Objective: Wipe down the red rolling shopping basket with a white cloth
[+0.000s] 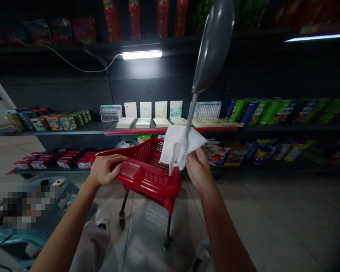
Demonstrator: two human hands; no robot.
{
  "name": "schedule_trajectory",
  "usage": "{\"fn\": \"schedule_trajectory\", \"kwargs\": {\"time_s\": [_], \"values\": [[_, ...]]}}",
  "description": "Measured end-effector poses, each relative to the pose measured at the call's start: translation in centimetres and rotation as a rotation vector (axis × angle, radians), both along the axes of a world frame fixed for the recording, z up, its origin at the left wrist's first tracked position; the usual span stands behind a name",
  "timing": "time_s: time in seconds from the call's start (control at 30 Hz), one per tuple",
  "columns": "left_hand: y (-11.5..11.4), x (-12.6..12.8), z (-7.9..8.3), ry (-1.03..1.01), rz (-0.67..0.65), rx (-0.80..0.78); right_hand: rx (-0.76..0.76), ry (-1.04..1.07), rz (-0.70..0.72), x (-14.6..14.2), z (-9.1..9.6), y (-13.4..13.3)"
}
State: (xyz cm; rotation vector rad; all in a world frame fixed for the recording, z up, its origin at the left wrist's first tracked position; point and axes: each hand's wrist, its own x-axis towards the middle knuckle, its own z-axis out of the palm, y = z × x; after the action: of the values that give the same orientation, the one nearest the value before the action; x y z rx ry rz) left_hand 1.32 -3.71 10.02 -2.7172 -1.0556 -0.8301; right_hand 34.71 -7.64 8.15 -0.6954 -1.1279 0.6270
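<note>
Holds up a grey round metal frying pan [214, 45] by its thin handle, right hand [198, 169] clamped around it through a crumpled white cloth [178, 146], above a red plastic wheeled shopping basket [151, 181], left hand [103, 170] closed on its near rim.

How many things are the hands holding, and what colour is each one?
Red: 1, the basket, held by the left hand.
White: 1, the cloth, in the right hand.
Grey: 1, the pan, held through the cloth.
Total: 3.

A shop – stocked shelves [73, 130], red shopping cart [147, 177], strip lighting [141, 54]
</note>
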Motion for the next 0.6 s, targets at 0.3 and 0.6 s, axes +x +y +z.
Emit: {"fn": "schedule_trajectory", "kwargs": {"time_s": [0.3,0.6], "values": [[6.9,-4.2,-1.6,-0.173,0.044,-0.014,-0.019,-0.369,0.143,-3.6,-2.1,-0.1],[2.3,-0.8,-3.1,-0.523,0.283,0.173,-0.098,-0.656,-0.022,-7.3,-6.0,1.5]]}}
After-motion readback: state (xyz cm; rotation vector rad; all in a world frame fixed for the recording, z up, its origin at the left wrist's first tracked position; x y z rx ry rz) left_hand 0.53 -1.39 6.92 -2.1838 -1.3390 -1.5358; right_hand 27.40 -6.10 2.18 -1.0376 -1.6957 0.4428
